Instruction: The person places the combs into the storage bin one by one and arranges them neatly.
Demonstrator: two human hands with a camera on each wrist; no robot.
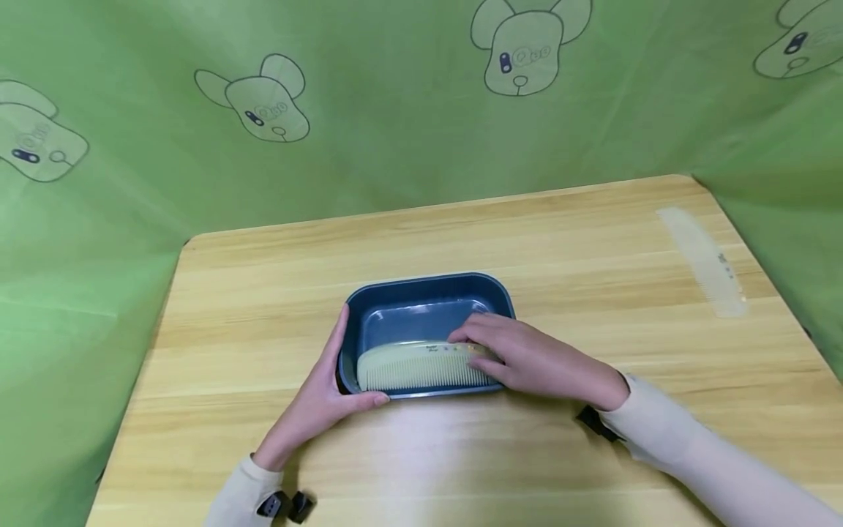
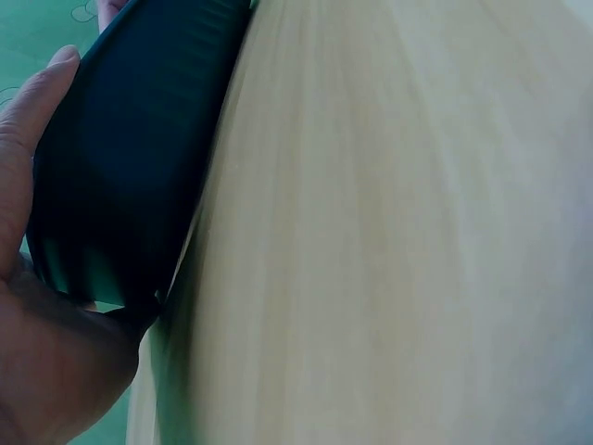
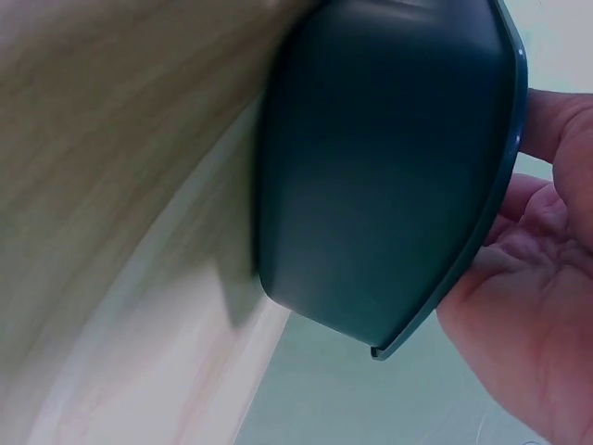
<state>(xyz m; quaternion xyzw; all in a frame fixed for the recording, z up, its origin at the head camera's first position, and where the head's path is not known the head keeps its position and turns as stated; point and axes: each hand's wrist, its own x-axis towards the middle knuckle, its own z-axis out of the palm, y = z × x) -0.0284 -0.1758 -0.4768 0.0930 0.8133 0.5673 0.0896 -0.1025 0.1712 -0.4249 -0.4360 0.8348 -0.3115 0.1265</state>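
In the head view a dark blue rectangular box (image 1: 421,320) stands near the middle of the table. My left hand (image 1: 321,399) grips its left end, the thumb along the front wall and the fingers on the left side. A pale, translucent comb (image 1: 415,366) lies lengthwise inside along the front wall, teeth toward me. My right hand (image 1: 520,355) reaches over the right rim and pinches the comb's right end between thumb and fingers. From the right wrist view, the box's outer wall (image 3: 389,176) hides the comb and my fingertips.
A second pale comb (image 1: 705,263) lies on the wooden table (image 1: 263,285) by its right edge. Green cloth (image 1: 395,132) with printed cartoon heads hangs behind the table and at its sides.
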